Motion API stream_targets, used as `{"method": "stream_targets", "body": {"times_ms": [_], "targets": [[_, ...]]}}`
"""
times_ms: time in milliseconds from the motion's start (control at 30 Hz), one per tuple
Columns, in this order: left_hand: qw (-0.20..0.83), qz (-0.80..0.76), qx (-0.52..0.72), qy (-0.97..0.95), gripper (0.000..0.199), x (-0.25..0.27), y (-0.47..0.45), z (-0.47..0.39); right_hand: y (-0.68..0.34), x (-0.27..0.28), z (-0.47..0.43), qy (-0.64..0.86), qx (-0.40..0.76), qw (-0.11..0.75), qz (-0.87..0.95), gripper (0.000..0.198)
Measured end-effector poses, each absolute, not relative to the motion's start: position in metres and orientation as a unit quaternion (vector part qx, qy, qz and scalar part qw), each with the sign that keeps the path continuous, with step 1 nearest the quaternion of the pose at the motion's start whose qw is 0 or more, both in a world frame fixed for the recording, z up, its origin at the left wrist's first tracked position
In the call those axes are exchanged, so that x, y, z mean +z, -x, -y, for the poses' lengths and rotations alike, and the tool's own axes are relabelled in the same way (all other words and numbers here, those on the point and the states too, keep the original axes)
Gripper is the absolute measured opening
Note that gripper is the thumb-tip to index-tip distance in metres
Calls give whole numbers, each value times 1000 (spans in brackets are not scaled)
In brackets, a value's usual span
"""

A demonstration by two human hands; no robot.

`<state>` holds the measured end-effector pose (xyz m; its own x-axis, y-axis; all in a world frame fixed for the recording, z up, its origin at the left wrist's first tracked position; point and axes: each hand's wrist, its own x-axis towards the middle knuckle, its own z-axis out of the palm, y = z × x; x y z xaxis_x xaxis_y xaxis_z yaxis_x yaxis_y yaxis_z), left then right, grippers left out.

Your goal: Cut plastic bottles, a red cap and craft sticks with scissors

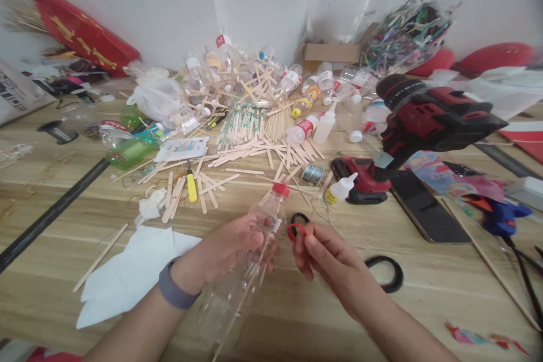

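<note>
My left hand is wrapped round a clear plastic bottle with a red cap. The bottle leans, its cap pointing away from me. A thin wooden stick runs lengthwise along it; whether inside or behind I cannot tell. Between thumb and fingertips, my right hand pinches a small red plastic ring just to the right of the bottle neck. Black looped handles, apparently of scissors, lie on the table partly hidden by my right hand. White paper lies left of the bottle.
A red cordless drill stands at the right beside a phone. Glue bottles, a wire spool and a yellow-handled screwdriver lie ahead. Behind them spread craft sticks, plastic bottles and a cardboard box.
</note>
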<state>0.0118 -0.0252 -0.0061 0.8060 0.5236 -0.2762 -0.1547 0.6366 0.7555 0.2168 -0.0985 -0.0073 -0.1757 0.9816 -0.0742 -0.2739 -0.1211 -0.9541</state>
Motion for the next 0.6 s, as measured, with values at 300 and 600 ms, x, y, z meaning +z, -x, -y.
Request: {"method": "stream_targets", "body": {"times_ms": [300, 600], "targets": [[860, -249, 242, -374, 48, -3, -2, 19, -238, 4, 93, 499, 542, 583, 342, 53], [821, -339, 322, -328, 53, 1, 17, 3, -310, 38, 89, 483, 401, 747, 219, 58]]}}
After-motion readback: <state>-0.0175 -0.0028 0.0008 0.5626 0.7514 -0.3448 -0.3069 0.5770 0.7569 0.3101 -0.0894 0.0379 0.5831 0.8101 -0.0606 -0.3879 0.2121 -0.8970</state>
